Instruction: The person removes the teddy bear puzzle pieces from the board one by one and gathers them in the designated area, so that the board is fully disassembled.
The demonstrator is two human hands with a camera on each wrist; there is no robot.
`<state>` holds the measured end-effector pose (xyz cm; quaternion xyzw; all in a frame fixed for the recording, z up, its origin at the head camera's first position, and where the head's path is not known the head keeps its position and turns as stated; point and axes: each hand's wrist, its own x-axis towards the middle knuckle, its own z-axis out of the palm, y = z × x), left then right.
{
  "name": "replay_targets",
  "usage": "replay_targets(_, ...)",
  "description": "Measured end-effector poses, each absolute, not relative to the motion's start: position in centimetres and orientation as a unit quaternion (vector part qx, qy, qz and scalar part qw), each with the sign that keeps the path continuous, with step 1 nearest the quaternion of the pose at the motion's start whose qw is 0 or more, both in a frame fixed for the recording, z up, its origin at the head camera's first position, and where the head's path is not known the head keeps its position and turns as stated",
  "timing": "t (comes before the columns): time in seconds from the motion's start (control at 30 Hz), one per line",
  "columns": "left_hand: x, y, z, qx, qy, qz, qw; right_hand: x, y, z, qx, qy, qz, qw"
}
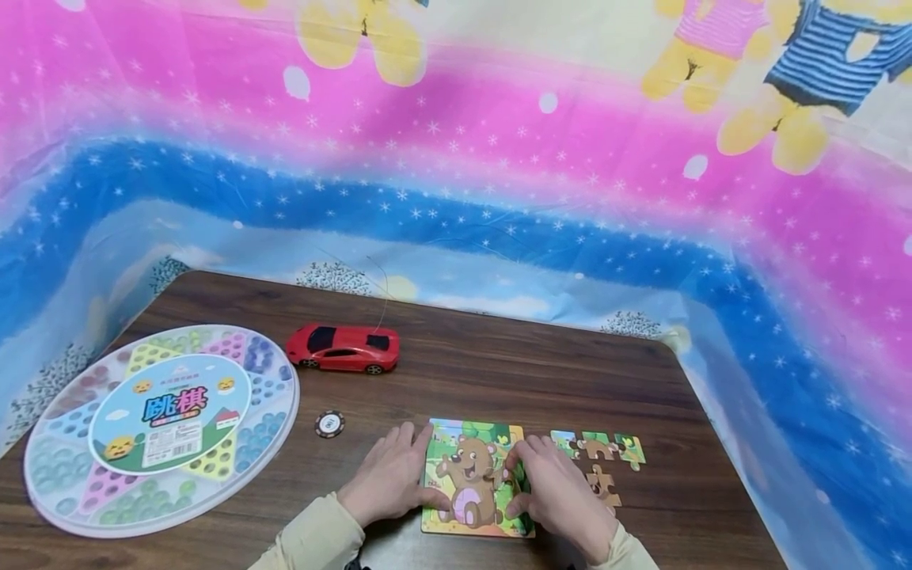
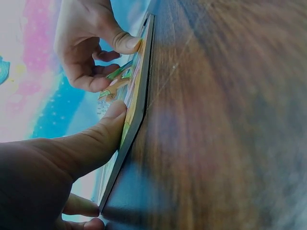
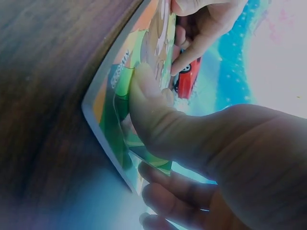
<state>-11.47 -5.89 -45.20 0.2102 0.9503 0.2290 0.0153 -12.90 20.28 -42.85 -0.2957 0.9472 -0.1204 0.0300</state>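
Observation:
A bear picture puzzle board point(image 1: 466, 484) lies flat on the wooden table point(image 1: 499, 372) near the front edge. My left hand point(image 1: 399, 471) rests at its left side, fingers straight on the table, and its thumb point(image 2: 111, 120) presses on the picture. My right hand point(image 1: 527, 479) is at the board's right side, where its thumb point(image 3: 144, 96) and curled fingers pinch a green puzzle piece point(image 3: 117, 112) against the board. Loose puzzle pieces point(image 1: 598, 448) lie just right of the board, and one more piece point(image 1: 604, 484) lies partly under my right hand.
A round clear game box point(image 1: 160, 427) with coloured marbles sits at the front left. A red toy car point(image 1: 343, 348) stands behind it, mid-table. A small black chip point(image 1: 329, 423) lies between the box and the puzzle. A patterned cloth point(image 1: 456, 158) hangs behind.

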Motion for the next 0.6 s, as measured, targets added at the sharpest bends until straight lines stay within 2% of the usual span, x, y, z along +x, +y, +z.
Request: replay_targets(0.6, -11.42, -5.90, -45.25, 0.215, 0.949, 0.232, 0.007, -12.74, 20.24, -43.28, -0.290, 0.954, -0.081, -0.016)
